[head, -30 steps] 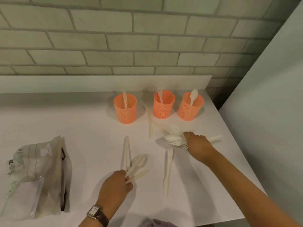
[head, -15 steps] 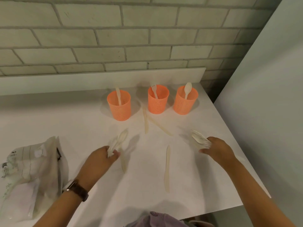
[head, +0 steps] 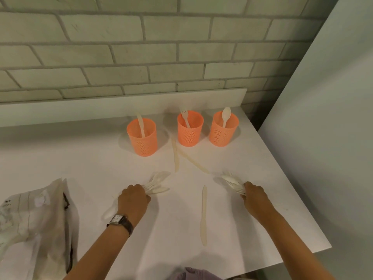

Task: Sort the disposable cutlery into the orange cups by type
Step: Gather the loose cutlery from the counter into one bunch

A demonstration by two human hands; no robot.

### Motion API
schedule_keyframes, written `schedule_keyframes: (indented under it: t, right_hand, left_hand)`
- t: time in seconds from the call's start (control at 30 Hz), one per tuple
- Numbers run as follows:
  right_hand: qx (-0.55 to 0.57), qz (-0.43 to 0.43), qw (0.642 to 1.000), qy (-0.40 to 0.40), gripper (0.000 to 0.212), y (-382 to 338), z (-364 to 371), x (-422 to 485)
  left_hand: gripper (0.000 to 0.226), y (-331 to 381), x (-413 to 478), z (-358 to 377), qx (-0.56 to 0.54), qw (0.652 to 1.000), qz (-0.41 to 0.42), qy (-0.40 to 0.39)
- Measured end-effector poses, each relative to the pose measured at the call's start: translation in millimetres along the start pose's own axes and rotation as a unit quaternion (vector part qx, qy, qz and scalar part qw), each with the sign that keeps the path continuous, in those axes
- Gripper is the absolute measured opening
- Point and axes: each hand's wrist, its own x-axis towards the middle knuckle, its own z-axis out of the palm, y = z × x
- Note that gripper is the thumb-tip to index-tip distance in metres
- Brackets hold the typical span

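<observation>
Hands, 2 off, well apart on tabletop (head: 96,162), both loaded.

- L hand (head: 134,201): fingers curled round spoon bundle (head: 159,181); bowls fan toward 1 o'clock.
- R hand (head: 255,197): clamped on second bundle (head: 232,182); heads point to 11 o'clock. Fork tines show at the grip; rest too blurred to type.
- Loose knife (head: 203,215): flat between the hands, long axis 12–6.
- Knife no. 2 (head: 176,156) and knife no. 3 (head: 193,161): flat further out, just short of the cups, meeting in a V.
- Orange cups, row at 12 o'clock: knife cup (head: 142,138) on L, fork cup (head: 190,130) mid, spoon cup (head: 223,131) on R. One sample piece stands in each.
- Key relation: spoon cup lies at 1 o'clock from L hand, past the fork cup, so probably a cross-reach. R hand is nearer to it and to the fork cup.
- Plastic bag (head: 36,229): 9 o'clock, apart from the work.
</observation>
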Motion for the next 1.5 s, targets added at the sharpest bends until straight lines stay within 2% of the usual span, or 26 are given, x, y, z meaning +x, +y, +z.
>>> schedule_keyframes:
  t: [0.07,0.13,0.2,0.33,0.47,0.53,0.57,0.63,0.73,0.8,0.9,0.93,1.0,1.07,1.13,1.2,1.33,1.4,1.5]
  right_hand:
    - [-0.002,-0.022,1.000,0.000,0.018,-2.1,-1.0,-1.3]
    - [0.024,-0.059,0.998,0.002,0.015,-8.7,-7.9,-2.9]
    - [0.045,-0.116,0.992,-0.006,0.013,-22.8,-22.2,-4.9]
    - [0.041,-0.269,0.960,-0.070,0.021,-53.4,-46.6,-9.7]
    - [-0.010,-0.379,0.916,-0.132,0.038,-72.3,-51.1,-2.9]
    - [-0.039,-0.404,0.901,-0.153,0.046,-79.1,-44.5,3.0]
    - [-0.058,-0.413,0.895,-0.161,0.047,-82.1,-40.3,4.7]
    - [-0.088,-0.424,0.885,-0.173,0.041,-84.8,-31.7,6.4]
    - [-0.112,-0.426,0.883,-0.162,0.023,-83.2,-27.2,6.6]
    - [-0.130,-0.415,0.887,-0.156,0.024,-81.3,-26.0,5.7]
    - [-0.123,-0.383,0.903,-0.150,0.029,-78.1,-28.6,0.1]
    - [-0.099,-0.365,0.914,-0.147,0.032,-75.1,-29.3,-2.7]
    - [-0.039,-0.314,0.939,-0.137,0.033,-64.1,-30.4,-10.1]
    - [0.038,-0.245,0.961,-0.121,0.023,-49.4,-30.2,-19.6]
    - [0.164,-0.162,0.968,-0.099,0.006,-33.7,-29.5,-29.9]
    - [0.296,-0.076,0.949,-0.073,0.009,-21.3,-31.3,-41.9]
    - [0.475,0.031,0.879,0.005,0.005,-6.7,-33.8,-58.8]
    - [0.507,0.056,0.860,0.025,0.004,-3.7,-33.7,-62.1]
    - [0.510,0.068,0.856,0.042,0.006,-4.4,-33.9,-64.1]
  left_hand:
    - [0.030,0.8,-2.9,-0.2,0.035,0.998,0.026,0.037]
    - [0.040,-6.4,-1.4,6.6,0.054,0.993,0.073,0.073]
    - [0.043,-16.9,-0.3,12.8,0.057,0.991,0.094,0.073]
    - [0.028,-29.0,-3.3,11.3,0.118,0.978,0.129,0.113]
    - [0.013,-35.5,4.1,2.2,0.024,0.973,0.188,0.133]
    - [0.019,-33.7,7.3,-7.8,-0.042,0.978,0.176,0.101]
    - [0.014,-33.7,10.0,-8.9,-0.072,0.981,0.159,0.088]
    - [0.013,-30.7,10.9,-12.5,-0.126,0.981,0.147,0.028]
    - [0.021,-21.7,11.4,-21.5,-0.126,0.973,0.194,0.023]
    - [0.025,-12.4,14.7,-32.4,-0.115,0.967,0.227,0.013]
    - [0.018,7.5,30.5,-47.9,-0.061,0.959,0.275,-0.019]
    - [0.019,15.8,38.0,-52.0,-0.050,0.955,0.293,-0.024]
    - [0.037,33.7,54.5,-57.3,-0.024,0.940,0.338,-0.030]
    - [0.057,52.4,71.9,-58.9,0.019,0.928,0.372,-0.033]
    - [0.067,70.7,86.1,-59.8,0.079,0.918,0.387,-0.041]
    - [0.069,85.0,97.2,-57.9,0.129,0.908,0.396,-0.054]
    - [0.068,97.0,115.0,-53.0,0.156,0.887,0.426,-0.083]
    - [0.063,100.3,122.6,-51.4,0.145,0.875,0.450,-0.104]
    - [0.050,109.3,129.0,-49.0,0.160,0.854,0.480,-0.119]
